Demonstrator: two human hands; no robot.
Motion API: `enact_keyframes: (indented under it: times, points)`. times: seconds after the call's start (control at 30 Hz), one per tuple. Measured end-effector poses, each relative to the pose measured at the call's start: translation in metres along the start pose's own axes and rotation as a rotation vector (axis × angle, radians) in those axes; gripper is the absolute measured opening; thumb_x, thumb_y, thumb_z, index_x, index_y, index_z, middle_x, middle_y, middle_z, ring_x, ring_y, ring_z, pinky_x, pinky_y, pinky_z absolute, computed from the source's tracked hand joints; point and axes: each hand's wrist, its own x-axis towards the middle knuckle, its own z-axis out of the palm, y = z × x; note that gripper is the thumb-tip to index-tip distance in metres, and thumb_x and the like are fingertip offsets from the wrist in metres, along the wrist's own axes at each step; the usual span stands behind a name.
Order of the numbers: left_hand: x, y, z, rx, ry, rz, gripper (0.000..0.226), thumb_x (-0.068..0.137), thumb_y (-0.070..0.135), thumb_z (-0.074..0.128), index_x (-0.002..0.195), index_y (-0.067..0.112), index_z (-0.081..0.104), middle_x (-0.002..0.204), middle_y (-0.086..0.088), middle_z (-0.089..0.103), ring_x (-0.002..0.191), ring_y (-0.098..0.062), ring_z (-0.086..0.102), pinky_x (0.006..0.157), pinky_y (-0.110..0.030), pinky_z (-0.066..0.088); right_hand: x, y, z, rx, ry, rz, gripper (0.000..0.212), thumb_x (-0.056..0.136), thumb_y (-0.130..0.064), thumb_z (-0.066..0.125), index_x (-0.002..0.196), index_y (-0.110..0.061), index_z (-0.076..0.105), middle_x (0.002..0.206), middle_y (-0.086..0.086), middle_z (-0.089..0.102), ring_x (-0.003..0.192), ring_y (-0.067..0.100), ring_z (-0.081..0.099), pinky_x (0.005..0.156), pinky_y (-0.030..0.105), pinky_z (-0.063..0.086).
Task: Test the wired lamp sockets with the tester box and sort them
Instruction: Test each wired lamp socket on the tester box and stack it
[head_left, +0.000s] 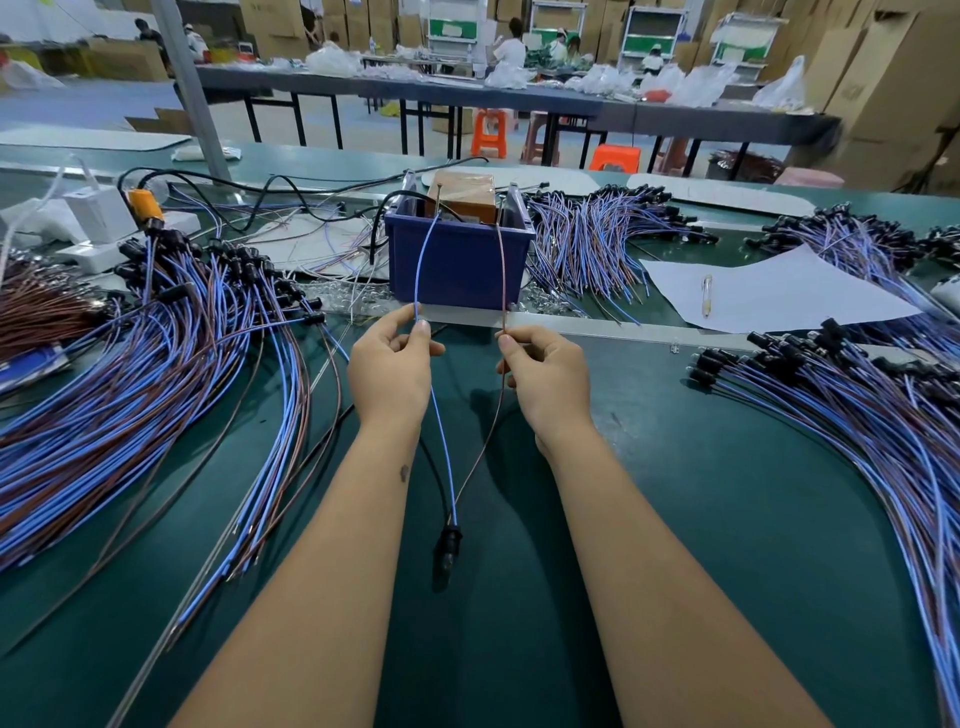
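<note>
Blue wire (423, 270) pinched in left hand (389, 364), brown wire (502, 270) in right hand (545, 374); both tips reach forward to the tester box (460, 260), socket (448, 543) hanging nearer the body.

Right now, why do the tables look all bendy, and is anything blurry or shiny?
In the head view the wide-angle lens bows the far table and the green bench near the edges. The left hand and right hand look sharp. The workers behind are small and soft. Soft shadows lie under the arms and beside the lamp socket. The sheet of paper is brightest, with no harsh glare.
</note>
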Motion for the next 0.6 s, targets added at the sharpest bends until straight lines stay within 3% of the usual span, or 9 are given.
enact_keyframes:
  times: [0.17, 0.33, 0.43, 0.53, 0.6]
  points:
    - [0.000, 0.002, 0.000, -0.034, 0.008, -0.020, 0.015, 0.097, 0.021, 0.058, 0.109, 0.030, 0.062, 0.058, 0.012, 0.067, 0.050, -0.002, 0.049, 0.067, -0.029, 0.045, 0.000, 0.000, 0.000, 0.009, 0.012, -0.004, 0.009, 0.092, -0.017, 0.063, 0.088, -0.020, 0.071, 0.063, -0.002, 0.062, 0.065, 0.014, 0.057, 0.077, 0.045, 0.053]
    - [-0.005, 0.005, 0.001, 0.028, -0.005, 0.030, 0.020, 0.098, 0.023, 0.057, 0.116, 0.026, 0.064, 0.062, 0.010, 0.068, 0.054, -0.004, 0.052, 0.064, -0.030, 0.046, -0.002, -0.004, -0.003, 0.033, 0.045, -0.009, 0.020, 0.094, -0.015, 0.060, 0.079, -0.027, 0.064, 0.063, -0.002, 0.061, 0.063, 0.013, 0.056, 0.072, 0.042, 0.053]
    - [-0.019, 0.011, 0.009, 0.110, -0.085, 0.087, 0.020, 0.097, 0.023, 0.055, 0.115, 0.024, 0.063, 0.068, 0.007, 0.069, 0.059, -0.007, 0.056, 0.065, -0.032, 0.049, -0.004, -0.006, -0.004, 0.100, 0.079, 0.017, 0.021, 0.097, -0.013, 0.054, 0.080, -0.024, 0.061, 0.065, 0.000, 0.062, 0.057, 0.010, 0.054, 0.062, 0.033, 0.049]
    - [-0.034, 0.015, 0.015, 0.194, -0.136, 0.129, 0.009, 0.097, 0.024, 0.055, 0.100, 0.030, 0.060, 0.069, 0.009, 0.068, 0.059, -0.001, 0.055, 0.063, -0.027, 0.045, -0.005, -0.006, -0.006, 0.143, 0.077, 0.049, 0.018, 0.099, -0.012, 0.049, 0.085, -0.017, 0.057, 0.065, 0.003, 0.061, 0.053, 0.012, 0.053, 0.055, 0.024, 0.043]
    - [-0.037, 0.016, 0.009, 0.310, -0.109, 0.159, 0.007, 0.097, 0.026, 0.053, 0.097, 0.027, 0.060, 0.079, 0.010, 0.068, 0.078, -0.006, 0.060, 0.067, -0.027, 0.043, -0.007, -0.006, -0.008, 0.141, 0.051, 0.056, 0.017, 0.100, -0.013, 0.047, 0.086, -0.017, 0.056, 0.065, 0.004, 0.061, 0.051, 0.010, 0.053, 0.053, 0.023, 0.043]
